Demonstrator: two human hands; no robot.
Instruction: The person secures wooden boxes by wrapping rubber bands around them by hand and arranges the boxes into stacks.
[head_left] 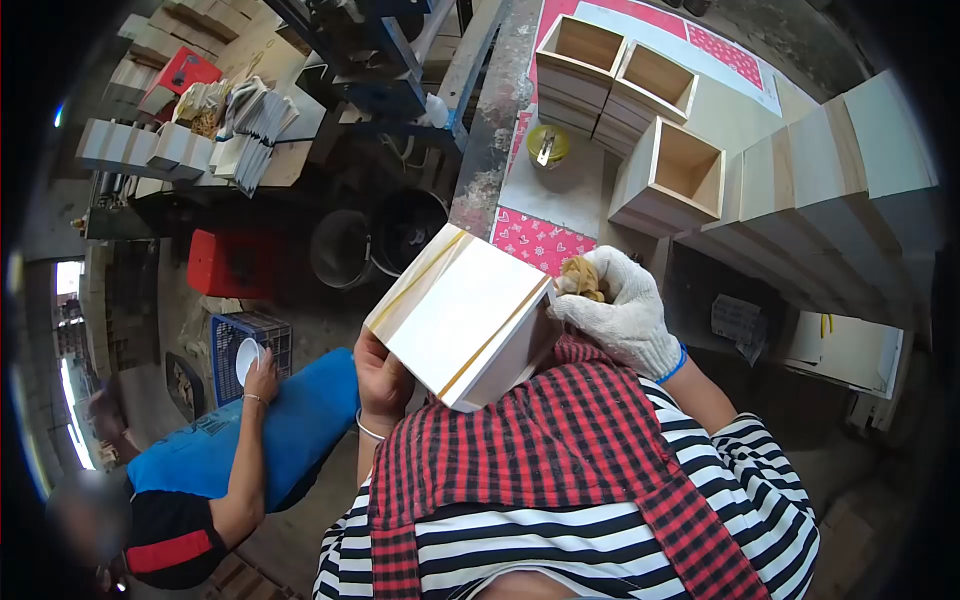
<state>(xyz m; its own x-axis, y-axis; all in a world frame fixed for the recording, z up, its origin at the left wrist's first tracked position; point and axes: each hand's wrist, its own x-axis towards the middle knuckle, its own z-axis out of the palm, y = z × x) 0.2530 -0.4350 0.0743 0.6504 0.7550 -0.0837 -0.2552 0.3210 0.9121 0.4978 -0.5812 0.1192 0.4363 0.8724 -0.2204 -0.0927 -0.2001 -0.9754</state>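
A pale wooden box point(465, 310) is tilted in front of my chest, with two tan rubber bands stretched around it near opposite ends. My bare left hand point(383, 375) grips the box from its lower left side, the fingers partly hidden behind it. At the box's right edge is my right hand point(630, 315), in a white knitted glove. Its fingers are closed on a bunch of rubber bands point(581, 279). Whether those fingertips also press on the box is hard to make out.
Open-topped wooden boxes point(688, 170) stand on the table with pink patterned paper point(540, 238), near a yellow-green bowl point(547, 146). More boxes point(800, 185) are stacked at right. At left a co-worker's hand point(262, 378) holds a white bowl point(249, 358) beside a blue crate point(270, 335). Dark buckets point(408, 225) stand ahead.
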